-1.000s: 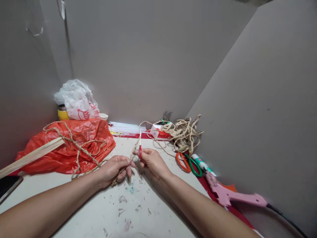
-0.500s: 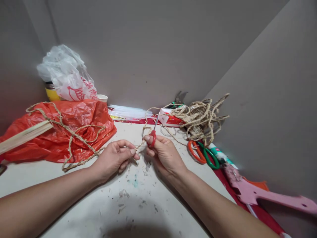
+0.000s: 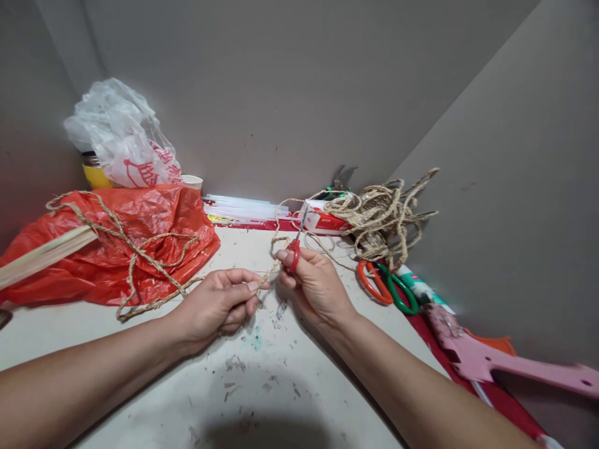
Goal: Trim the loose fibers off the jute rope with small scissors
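A braided straw rope (image 3: pixel 268 273) runs between my two hands above the white table. My left hand (image 3: pixel 224 302) pinches it between thumb and fingers. My right hand (image 3: pixel 318 284) is closed round the red handles of small scissors (image 3: pixel 294 249), their blades pointing up and away, and its thumb and fingers also meet at the rope. From my left hand the cord trails back over a red plastic bag (image 3: pixel 178 212). On the far side, a thin strand leads toward a tangled rope pile (image 3: pixel 374 218) at the back right.
Orange-and-green-handled scissors (image 3: pixel 388 287) and a pink glue gun (image 3: pixel 496 363) lie along the right edge. Clear glue sticks (image 3: pixel 243 209) and a red-and-white box (image 3: pixel 322 218) sit at the back. A pale wooden strip (image 3: pixel 47 255) rests at left; scraps dot the white table (image 3: pixel 178 399).
My left hand has slid slightly right along the rope, and its fingers are nearer the right hand. The right hand with the scissors has shifted a little right. The view has moved slightly.
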### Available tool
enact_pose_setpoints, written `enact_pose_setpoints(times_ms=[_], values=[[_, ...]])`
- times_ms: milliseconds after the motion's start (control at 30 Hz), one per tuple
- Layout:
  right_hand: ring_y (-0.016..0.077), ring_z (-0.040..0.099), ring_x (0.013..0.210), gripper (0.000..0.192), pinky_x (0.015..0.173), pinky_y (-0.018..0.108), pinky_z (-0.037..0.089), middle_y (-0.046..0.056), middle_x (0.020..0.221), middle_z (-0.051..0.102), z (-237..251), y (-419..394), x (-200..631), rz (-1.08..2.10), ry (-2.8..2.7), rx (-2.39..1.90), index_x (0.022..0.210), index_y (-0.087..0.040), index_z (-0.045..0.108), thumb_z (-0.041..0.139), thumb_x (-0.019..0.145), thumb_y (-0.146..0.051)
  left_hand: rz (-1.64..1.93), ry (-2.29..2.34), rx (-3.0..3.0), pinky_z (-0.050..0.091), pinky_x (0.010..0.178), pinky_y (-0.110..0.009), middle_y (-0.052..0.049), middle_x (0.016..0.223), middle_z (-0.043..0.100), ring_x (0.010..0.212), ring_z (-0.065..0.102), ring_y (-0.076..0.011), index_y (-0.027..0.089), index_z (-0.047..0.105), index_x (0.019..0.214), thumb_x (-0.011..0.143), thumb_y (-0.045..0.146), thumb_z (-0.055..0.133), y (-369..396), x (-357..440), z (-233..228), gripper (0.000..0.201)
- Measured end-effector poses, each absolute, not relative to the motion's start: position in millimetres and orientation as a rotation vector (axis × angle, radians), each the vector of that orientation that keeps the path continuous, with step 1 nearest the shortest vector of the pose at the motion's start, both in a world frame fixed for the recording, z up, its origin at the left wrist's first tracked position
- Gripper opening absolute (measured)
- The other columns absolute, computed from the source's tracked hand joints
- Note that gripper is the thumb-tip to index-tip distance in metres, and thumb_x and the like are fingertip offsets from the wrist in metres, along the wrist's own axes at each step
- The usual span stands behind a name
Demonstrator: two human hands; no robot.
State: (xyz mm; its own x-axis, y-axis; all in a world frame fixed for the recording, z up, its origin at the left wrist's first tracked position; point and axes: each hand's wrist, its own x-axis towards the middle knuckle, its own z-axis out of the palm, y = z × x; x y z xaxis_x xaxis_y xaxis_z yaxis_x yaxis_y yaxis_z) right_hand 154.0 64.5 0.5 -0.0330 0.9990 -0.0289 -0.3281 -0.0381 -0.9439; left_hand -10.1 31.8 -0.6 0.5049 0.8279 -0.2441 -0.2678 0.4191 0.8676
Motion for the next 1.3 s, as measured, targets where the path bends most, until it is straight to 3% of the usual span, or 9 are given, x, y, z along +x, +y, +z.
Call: enact_pose_setpoints(times_ms=[367, 533, 633, 833, 1100, 1300], values=[[0.0054, 0.033, 0.038, 0.034, 0.039, 0.02, 0.022, -0.007, 0.044, 0.041, 5, 73, 169, 1.484, -1.186, -1.134, 0.058, -0.018, 0.051, 0.071, 0.066, -0.044, 0.897, 0.814, 0.764, 0.008, 0.034, -0.019, 0.002, 0.058, 0.057, 0.031, 0.02, 0.0006, 0.014, 0.059, 0.082, 0.077, 0.021, 0.06, 37, -12, -7, 0.009], [0.0069, 0.03, 0.043, 0.041, 0.043, 0.022, 0.023, -0.006, 0.045, 0.036, 28, 69, 185, 1.158, -1.873, -1.296, 0.049, -0.018, 0.043, 0.063, 0.069, -0.047, 0.954, 0.843, 0.73, 0.012, 0.033, -0.018, 0.001, 0.058, 0.058, 0.03, 0.024, -0.0001, 0.013, 0.058, 0.077, 0.076, 0.022, 0.061, 41, -14, -7, 0.009], [0.0073, 0.028, 0.046, 0.034, 0.045, 0.023, 0.019, -0.007, 0.046, 0.032, 34, 65, 188, 0.75, -2.347, -1.35, 0.05, -0.019, 0.041, 0.058, 0.071, -0.04, 0.98, 0.84, 0.709, 0.014, 0.032, -0.017, 0.001, 0.062, 0.06, 0.031, 0.026, -0.0001, 0.014, 0.059, 0.079, 0.075, 0.022, 0.063, 43, -15, -7, 0.01], [0.0088, 0.033, 0.046, 0.022, 0.049, 0.026, 0.018, -0.003, 0.048, 0.046, 31, 59, 185, 0.022, -2.671, -1.379, 0.056, -0.019, 0.05, 0.051, 0.071, -0.035, 1.001, 0.844, 0.728, 0.017, 0.032, -0.017, 0.001, 0.064, 0.061, 0.031, 0.028, -0.0004, 0.014, 0.059, 0.082, 0.075, 0.026, 0.064, 44, -15, -9, 0.015], [0.0128, 0.046, 0.049, 0.031, 0.051, 0.027, 0.017, 0.003, 0.056, 0.061, 33, 57, 183, -0.209, -2.759, -1.424, 0.064, -0.018, 0.059, 0.047, 0.076, -0.045, 0.985, 0.849, 0.756, 0.015, 0.032, -0.018, 0.003, 0.051, 0.054, 0.031, 0.026, -0.0015, 0.012, 0.057, 0.073, 0.077, 0.026, 0.061, 43, -15, -6, 0.015], [0.0119, 0.044, 0.046, 0.035, 0.051, 0.028, 0.017, 0.003, 0.054, 0.061, 31, 55, 182, -0.284, -2.773, -1.408, 0.064, -0.018, 0.061, 0.046, 0.077, -0.047, 1.022, 0.844, 0.755, 0.017, 0.034, -0.018, -0.001, 0.067, 0.064, 0.034, 0.031, -0.0016, 0.013, 0.057, 0.087, 0.072, 0.016, 0.062, 42, -15, -5, 0.017]])
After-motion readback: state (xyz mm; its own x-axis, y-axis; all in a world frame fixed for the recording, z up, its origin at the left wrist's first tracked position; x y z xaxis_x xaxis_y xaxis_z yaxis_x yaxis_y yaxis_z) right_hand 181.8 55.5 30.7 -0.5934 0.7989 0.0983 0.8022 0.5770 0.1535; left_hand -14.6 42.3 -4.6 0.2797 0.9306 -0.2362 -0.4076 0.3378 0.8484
